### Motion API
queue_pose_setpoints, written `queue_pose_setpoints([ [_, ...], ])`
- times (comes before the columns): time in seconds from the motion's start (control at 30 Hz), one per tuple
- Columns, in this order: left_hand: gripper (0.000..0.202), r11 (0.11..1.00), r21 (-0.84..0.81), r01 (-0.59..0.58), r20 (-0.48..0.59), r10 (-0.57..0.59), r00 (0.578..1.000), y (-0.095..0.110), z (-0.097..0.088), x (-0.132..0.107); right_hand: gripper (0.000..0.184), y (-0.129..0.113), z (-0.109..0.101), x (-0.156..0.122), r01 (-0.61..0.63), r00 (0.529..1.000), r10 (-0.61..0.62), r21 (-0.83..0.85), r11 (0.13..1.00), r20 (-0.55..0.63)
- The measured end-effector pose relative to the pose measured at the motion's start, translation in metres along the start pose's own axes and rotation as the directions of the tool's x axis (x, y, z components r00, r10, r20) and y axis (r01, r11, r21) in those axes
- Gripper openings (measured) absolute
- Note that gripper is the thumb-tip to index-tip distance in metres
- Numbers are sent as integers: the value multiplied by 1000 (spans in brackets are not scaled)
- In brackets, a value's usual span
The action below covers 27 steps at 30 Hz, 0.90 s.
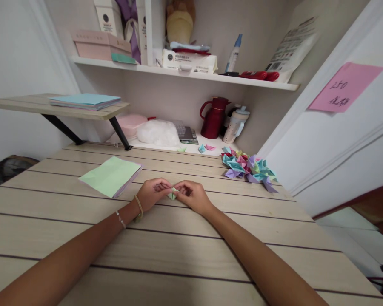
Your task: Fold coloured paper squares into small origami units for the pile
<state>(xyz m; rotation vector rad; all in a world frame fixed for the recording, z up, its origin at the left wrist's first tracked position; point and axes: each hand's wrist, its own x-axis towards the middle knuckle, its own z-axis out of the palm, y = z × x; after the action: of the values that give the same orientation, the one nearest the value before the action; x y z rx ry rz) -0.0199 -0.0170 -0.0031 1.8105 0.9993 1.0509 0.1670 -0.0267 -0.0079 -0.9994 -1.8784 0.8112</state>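
Observation:
A small folded piece of light green paper [172, 194] is pinched between my two hands above the middle of the wooden table. My left hand [153, 193] grips its left side with thumb and fingers closed. On its right side, my right hand [193, 196] holds it the same way, fingers curled. Parts of the paper are covered by the fingertips. To the left lies a stack of square paper [113, 175] with a light green sheet on top. A heap of folded paper pieces [247, 165] in several colours sits at the right back of the table.
A raised wooden shelf [25, 104] on black legs bears more paper [84, 100] at the left. Behind stand a dark red jug [213, 119], a pale tumbler [236, 125] and a white plastic bag [158, 133]. A pink note [346, 87] is stuck to the right wall.

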Motion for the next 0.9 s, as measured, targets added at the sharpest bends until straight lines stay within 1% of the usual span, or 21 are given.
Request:
queue_pose_setpoints([
  [0.13,22,979,170,-110,21,108,994,6,0,-2,18,-5,0,-2,57,998,-59,-96,994,-10],
  [0.23,20,952,242,-187,37,183,982,9,0,-3,14,-10,0,-3,79,996,-86,-205,976,-26],
  [0.3,20,943,262,-205,38,203,978,10,-1,-4,14,-12,0,-4,76,995,-90,-248,966,-45],
  [0.4,20,942,266,-205,38,203,979,10,0,-4,17,-13,0,-4,74,995,-89,-251,965,-50],
  [0.53,19,947,270,-171,26,171,985,10,0,-3,16,-12,0,-4,59,997,-67,-187,981,-41],
  [0.7,19,966,239,-104,-47,118,992,7,0,-1,11,-8,0,-3,10,996,-10,-1,1000,-90],
  [0.8,19,990,136,-47,-108,62,992,1,0,0,11,-2,0,0,-26,990,40,113,993,-132],
  [0.9,20,999,31,-12,-130,16,991,-3,1,1,13,2,-1,2,-62,982,91,172,983,-167],
])
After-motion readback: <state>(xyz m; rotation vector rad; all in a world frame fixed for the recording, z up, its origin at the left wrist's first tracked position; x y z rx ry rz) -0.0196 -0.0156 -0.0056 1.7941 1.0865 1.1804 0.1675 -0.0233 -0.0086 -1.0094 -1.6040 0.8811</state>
